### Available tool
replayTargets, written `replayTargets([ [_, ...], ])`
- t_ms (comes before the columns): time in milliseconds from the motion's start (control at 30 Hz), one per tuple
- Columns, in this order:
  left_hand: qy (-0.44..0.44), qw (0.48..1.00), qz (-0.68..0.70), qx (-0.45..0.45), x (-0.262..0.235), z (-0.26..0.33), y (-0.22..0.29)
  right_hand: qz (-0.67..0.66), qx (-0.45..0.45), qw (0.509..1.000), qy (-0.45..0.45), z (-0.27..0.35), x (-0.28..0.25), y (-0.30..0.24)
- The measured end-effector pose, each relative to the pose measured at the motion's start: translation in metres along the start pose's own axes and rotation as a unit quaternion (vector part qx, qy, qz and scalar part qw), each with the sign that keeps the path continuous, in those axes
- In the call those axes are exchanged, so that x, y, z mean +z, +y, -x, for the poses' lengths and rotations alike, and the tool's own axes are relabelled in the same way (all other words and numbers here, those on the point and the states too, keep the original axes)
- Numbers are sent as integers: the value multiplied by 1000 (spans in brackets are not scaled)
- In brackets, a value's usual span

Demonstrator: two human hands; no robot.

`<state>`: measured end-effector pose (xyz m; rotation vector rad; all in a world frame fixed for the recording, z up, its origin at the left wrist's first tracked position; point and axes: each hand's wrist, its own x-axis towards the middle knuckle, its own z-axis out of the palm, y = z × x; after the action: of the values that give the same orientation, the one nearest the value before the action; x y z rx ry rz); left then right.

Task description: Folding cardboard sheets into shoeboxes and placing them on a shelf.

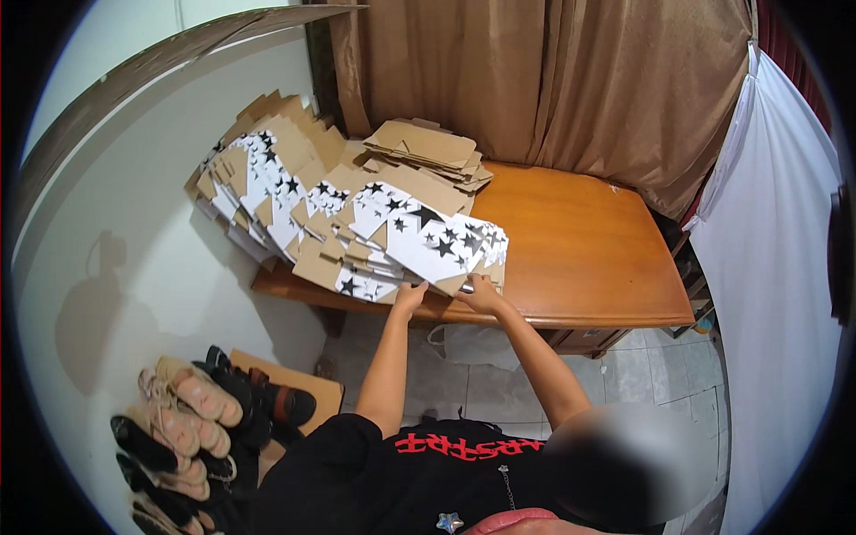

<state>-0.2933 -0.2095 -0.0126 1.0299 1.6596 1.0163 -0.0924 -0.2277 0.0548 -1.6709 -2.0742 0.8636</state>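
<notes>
While both bare hands reach forward over the near edge of a glossy orange-brown table [580, 241], a flat cardboard piece [426, 245], white with black stars, lies in front of them on top of a heap. The left hand [411, 295] is at its near edge and the right hand [482, 295] at its near right corner, fingers bent; the two hands are apart from each other, and whether either is clamped on the cardboard I cannot tell. A small shiny spot by the right fingers is too small to identify.

Crowding the table's left half, more star-printed pieces [267, 174] overlap in a slanting row that reaches the pale wall [116, 178]. Behind the heap sits a stack of plain brown cardboard [423, 147], close to a brown curtain [464, 71]. A white cloth [767, 223] hangs beyond the table's right end.

Below, a clear plastic bag [481, 346] lies on grey floor tiles [629, 370], partly under the table. At lower left, shoes [196, 401] are crowded together beside a brown cardboard sheet [323, 390].
</notes>
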Motion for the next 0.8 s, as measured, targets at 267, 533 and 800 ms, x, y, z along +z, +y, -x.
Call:
replayTargets([
  [267, -82, 983, 120, -110, 14, -42, -9, -49, 41, 995, 74, -82, 27, 37],
  [533, 19, 966, 256, -32, 15, -62, 15, -353, 124, 917, 137, -98, 44, 14],
  [800, 206, 942, 127, 234, 37, -22, 84, -372, 200, 906, -2, -66, -6, 37],
])
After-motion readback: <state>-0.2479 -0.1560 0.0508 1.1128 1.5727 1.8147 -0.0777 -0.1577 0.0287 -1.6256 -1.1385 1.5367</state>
